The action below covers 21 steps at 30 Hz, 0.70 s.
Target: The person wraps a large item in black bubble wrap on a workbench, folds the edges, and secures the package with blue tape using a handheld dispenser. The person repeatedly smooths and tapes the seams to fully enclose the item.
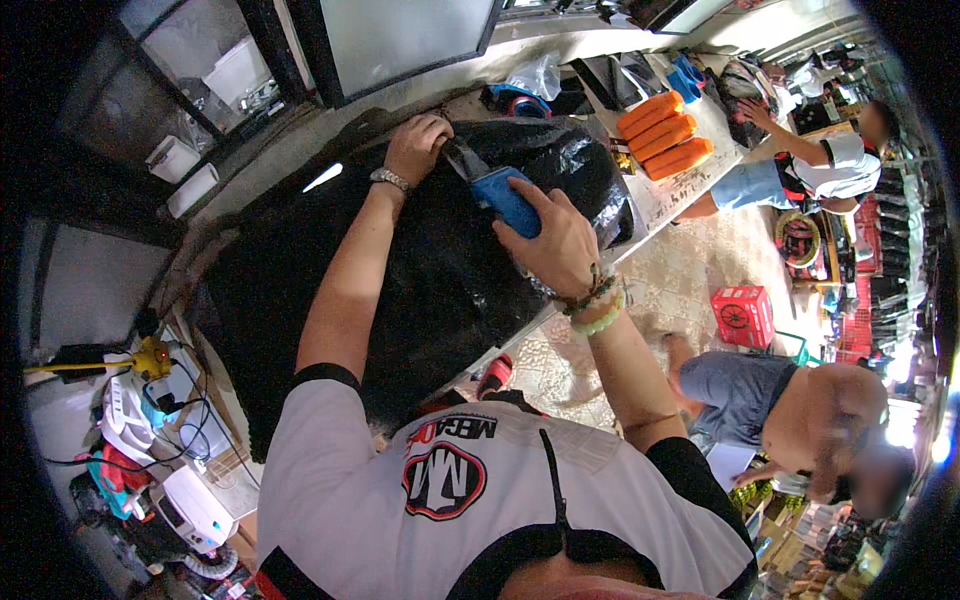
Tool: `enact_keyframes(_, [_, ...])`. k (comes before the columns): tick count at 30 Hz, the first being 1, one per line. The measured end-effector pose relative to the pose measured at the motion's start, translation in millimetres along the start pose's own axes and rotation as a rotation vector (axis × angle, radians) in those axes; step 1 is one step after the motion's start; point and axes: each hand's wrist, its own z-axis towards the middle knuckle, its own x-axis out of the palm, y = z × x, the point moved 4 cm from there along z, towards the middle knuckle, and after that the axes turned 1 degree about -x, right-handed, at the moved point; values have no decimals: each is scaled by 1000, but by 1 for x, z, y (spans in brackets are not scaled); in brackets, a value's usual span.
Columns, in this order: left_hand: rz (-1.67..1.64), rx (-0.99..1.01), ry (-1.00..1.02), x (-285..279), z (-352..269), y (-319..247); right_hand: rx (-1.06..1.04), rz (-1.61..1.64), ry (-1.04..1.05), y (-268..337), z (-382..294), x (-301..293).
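My right hand (559,236) is wrapped around a tool with a blue body (506,199) and a flat grey end. That end points at the curled fingers of my left hand (420,146), close to the far side of the table. Beneath both hands spreads a black, partly shiny sheet (450,277), wrinkled and glossy towards the right. My left fingers are bent together at the tool's tip, over the black sheet. Whether they pinch the sheet or only rest there is hidden.
Orange rolls (664,135) lie on the pale table (694,176) at right, near a clear plastic bag (536,75). Two other people (832,169) are beyond on the right. A red box (742,315) stands on the floor. Cables run from a yellow power outlet (152,358) at left.
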Motion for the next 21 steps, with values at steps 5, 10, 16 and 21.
enact_keyframes(5, [506, -187, -263, -34, -27, -53, -30, 28, 37, -20, 2, 2])
enact_keyframes(10, [-196, -581, 276, -38, -72, -114, -87, 26, -27, -31, 1, 8])
enact_keyframes(16, [-50, -471, 204, -9, -87, -125, -77, 60, -39, -29, -8, 8])
enact_keyframes(21, [194, 13, -194, 2, -80, -103, -71, 17, -88, -21, -21, 5])
